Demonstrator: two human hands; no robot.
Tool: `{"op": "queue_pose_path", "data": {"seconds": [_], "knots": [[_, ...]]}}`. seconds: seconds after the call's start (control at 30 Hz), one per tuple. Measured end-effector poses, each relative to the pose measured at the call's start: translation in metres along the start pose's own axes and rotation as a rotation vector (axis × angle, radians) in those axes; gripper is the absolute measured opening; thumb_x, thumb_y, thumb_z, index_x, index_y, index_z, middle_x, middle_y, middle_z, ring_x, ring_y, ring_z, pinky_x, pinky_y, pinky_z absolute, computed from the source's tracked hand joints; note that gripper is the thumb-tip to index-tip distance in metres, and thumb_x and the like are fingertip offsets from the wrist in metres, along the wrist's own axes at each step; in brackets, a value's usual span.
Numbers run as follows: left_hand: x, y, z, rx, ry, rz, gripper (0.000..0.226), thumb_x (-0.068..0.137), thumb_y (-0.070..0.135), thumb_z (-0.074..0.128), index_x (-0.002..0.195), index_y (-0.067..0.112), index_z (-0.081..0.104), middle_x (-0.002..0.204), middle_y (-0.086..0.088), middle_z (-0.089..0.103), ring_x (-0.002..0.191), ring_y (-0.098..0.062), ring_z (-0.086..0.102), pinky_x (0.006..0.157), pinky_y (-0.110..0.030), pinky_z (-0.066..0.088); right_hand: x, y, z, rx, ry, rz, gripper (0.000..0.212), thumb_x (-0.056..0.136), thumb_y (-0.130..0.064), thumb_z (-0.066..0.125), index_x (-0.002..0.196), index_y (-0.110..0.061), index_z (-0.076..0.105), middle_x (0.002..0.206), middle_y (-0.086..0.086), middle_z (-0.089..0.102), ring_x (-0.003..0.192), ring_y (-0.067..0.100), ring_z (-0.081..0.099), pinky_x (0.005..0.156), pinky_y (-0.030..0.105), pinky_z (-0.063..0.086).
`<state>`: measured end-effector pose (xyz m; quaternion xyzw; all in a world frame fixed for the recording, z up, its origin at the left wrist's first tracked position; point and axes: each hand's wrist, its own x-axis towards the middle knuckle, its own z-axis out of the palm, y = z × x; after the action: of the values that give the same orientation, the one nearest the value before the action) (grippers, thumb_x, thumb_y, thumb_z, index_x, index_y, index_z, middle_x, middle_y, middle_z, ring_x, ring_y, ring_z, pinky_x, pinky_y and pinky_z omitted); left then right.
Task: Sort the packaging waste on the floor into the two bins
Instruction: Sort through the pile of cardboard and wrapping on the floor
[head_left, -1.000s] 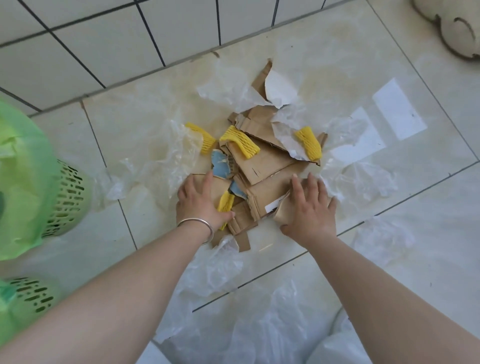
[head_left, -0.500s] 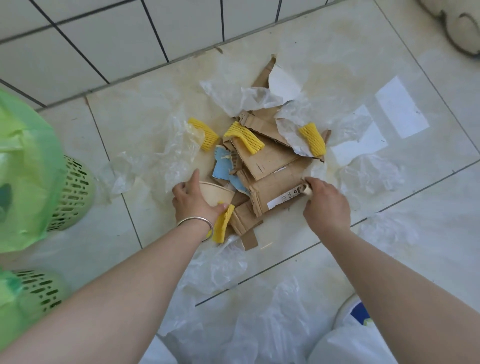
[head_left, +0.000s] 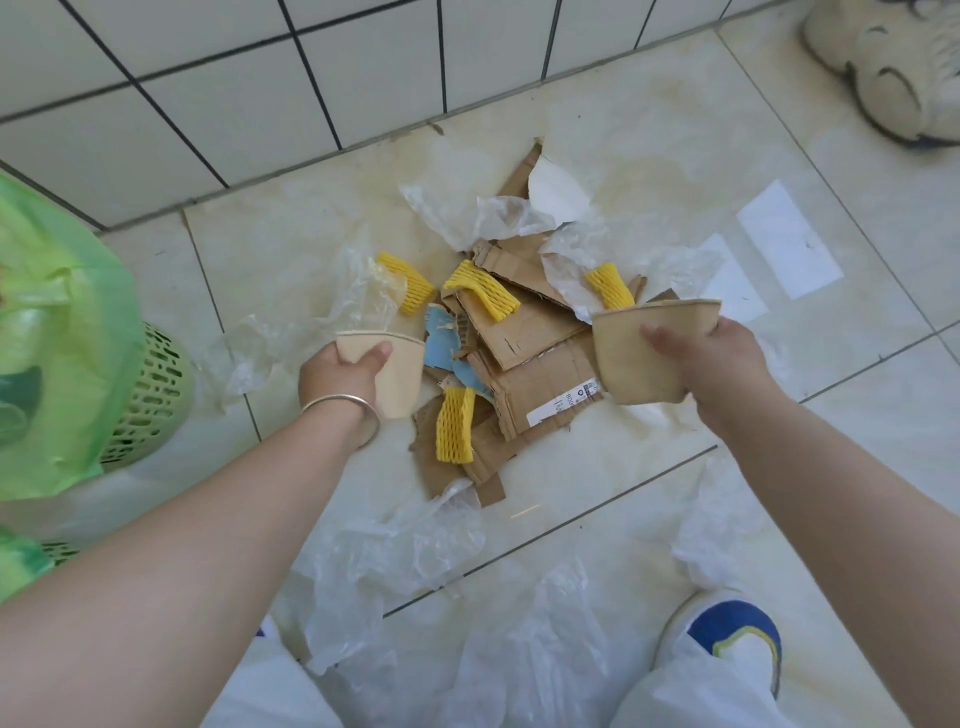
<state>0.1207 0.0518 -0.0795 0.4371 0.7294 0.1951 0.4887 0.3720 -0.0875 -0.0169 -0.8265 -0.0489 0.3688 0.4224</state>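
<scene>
Holding one flat paper cup in each hand, you are bent over the pile on the floor (head_left: 649, 156). Your left hand (head_left: 337, 371) pinches a squashed tan cup (head_left: 397, 371), with the thumb on its front near the rim and the other fingers hidden behind it. Your right hand (head_left: 719, 364) pinches a bigger squashed tan cup (head_left: 636, 353) the same way, thumb on the front, and this cup is up above the cardboard.

Between the two cups lies the brown cardboard pile (head_left: 524, 364), torn into many bits, with a white label on one piece. Four yellow foam nets lie on or by it: one at the near side (head_left: 456, 423), one on top in the middle (head_left: 483, 291), one to the left on clear plastic (head_left: 408, 280), and one to the right (head_left: 610, 286). A torn blue scrap (head_left: 441, 343) sits just beside the left cup. Thin clear plastic sheets (head_left: 415, 556) are spread around the pile and near your feet.

Far to the left stands a green basket bin (head_left: 150, 395) with a green bag (head_left: 62, 338) in it. A second green bin (head_left: 31, 556) peeks in at the lower left edge.
</scene>
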Motion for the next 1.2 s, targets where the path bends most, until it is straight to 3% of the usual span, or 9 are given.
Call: {"op": "queue_pose_path", "data": {"seconds": [0.17,0.27,0.37,0.53,0.63,0.77,0.93,1.03,1.2], "knots": [[-0.001,0.019,0.002,-0.436,-0.075,-0.136,0.008,0.088,0.014,0.061,0.081,0.016,0.058,0.085,0.0,0.063,0.071,-0.013,0.058,0.078,-0.036,0.048,0.0,0.029,0.025,0.366,-0.24,0.395,0.036,0.087,-0.012,0.063,0.121,-0.007,0.055,0.115,0.01,0.065,0.099,0.028,0.064,0.083,0.046,0.05],[-0.006,0.028,0.016,-0.565,-0.267,-0.293,0.012,0.093,0.005,0.05,0.104,0.008,0.054,0.107,-0.008,0.061,0.079,-0.016,0.061,0.081,-0.038,0.047,-0.005,0.056,0.043,0.419,-0.236,0.538,0.033,0.09,-0.012,0.057,0.124,-0.011,0.053,0.125,0.014,0.061,0.111,0.032,0.059,0.086,0.051,0.048],[-0.012,0.024,0.03,-0.448,-0.329,-0.348,0.027,0.092,0.003,0.05,0.119,0.003,0.052,0.113,-0.012,0.059,0.095,-0.024,0.058,0.085,-0.04,0.047,-0.01,0.07,0.054,0.446,-0.159,0.617,0.03,0.09,-0.013,0.06,0.119,-0.012,0.054,0.123,0.012,0.061,0.113,0.031,0.058,0.09,0.049,0.048],[-0.013,0.007,0.047,-0.007,-0.453,-0.181,0.026,0.09,0.013,0.056,0.114,0.003,0.061,0.105,-0.011,0.063,0.1,-0.027,0.06,0.102,-0.045,0.045,-0.007,0.075,0.067,0.477,-0.125,0.568,0.04,0.086,-0.015,0.065,0.124,-0.011,0.054,0.116,0.011,0.063,0.101,0.029,0.06,0.09,0.045,0.05],[-0.012,0.006,0.054,0.078,-0.472,-0.133,0.021,0.089,0.019,0.059,0.108,0.011,0.065,0.108,-0.01,0.066,0.108,-0.029,0.061,0.102,-0.046,0.045,-0.003,0.073,0.069,0.479,-0.107,0.544,0.037,0.086,-0.015,0.066,0.121,-0.01,0.054,0.108,0.009,0.063,0.096,0.028,0.06,0.088,0.043,0.051],[-0.007,0.009,0.062,-0.019,-0.494,-0.165,0.011,0.088,0.015,0.059,0.08,0.022,0.063,0.102,-0.008,0.067,0.104,-0.027,0.061,0.103,-0.045,0.044,0.003,0.073,0.064,0.513,-0.135,0.508,0.029,0.087,-0.014,0.064,0.115,-0.012,0.055,0.093,0.003,0.064,0.096,0.025,0.059,0.093,0.041,0.048],[-0.01,0.015,0.064,-0.194,-0.531,-0.201,0.009,0.09,0.004,0.054,0.09,0.01,0.06,0.083,-0.003,0.062,0.078,-0.015,0.057,0.089,-0.035,0.048,0.009,0.073,0.058,0.609,-0.167,0.464,0.029,0.087,-0.011,0.062,0.115,-0.01,0.057,0.105,0.008,0.066,0.101,0.028,0.061,0.099,0.047,0.046],[-0.012,0.019,0.067,-0.258,-0.544,-0.21,0.016,0.09,0.001,0.052,0.081,0.013,0.059,0.085,-0.003,0.062,0.082,-0.017,0.058,0.084,-0.031,0.048,0.009,0.072,0.058,0.599,-0.177,0.457,0.03,0.087,-0.01,0.062,0.116,-0.009,0.056,0.111,0.011,0.065,0.107,0.031,0.06,0.1,0.05,0.045],[-0.016,0.021,0.068,-0.308,-0.567,-0.239,0.016,0.091,0.003,0.051,0.083,0.015,0.058,0.086,-0.003,0.062,0.079,-0.014,0.057,0.083,-0.032,0.048,0.013,0.063,0.055,0.498,-0.04,0.391,0.027,0.082,-0.011,0.069,0.107,-0.01,0.059,0.098,0.007,0.066,0.091,0.026,0.063,0.09,0.045,0.051]]}}
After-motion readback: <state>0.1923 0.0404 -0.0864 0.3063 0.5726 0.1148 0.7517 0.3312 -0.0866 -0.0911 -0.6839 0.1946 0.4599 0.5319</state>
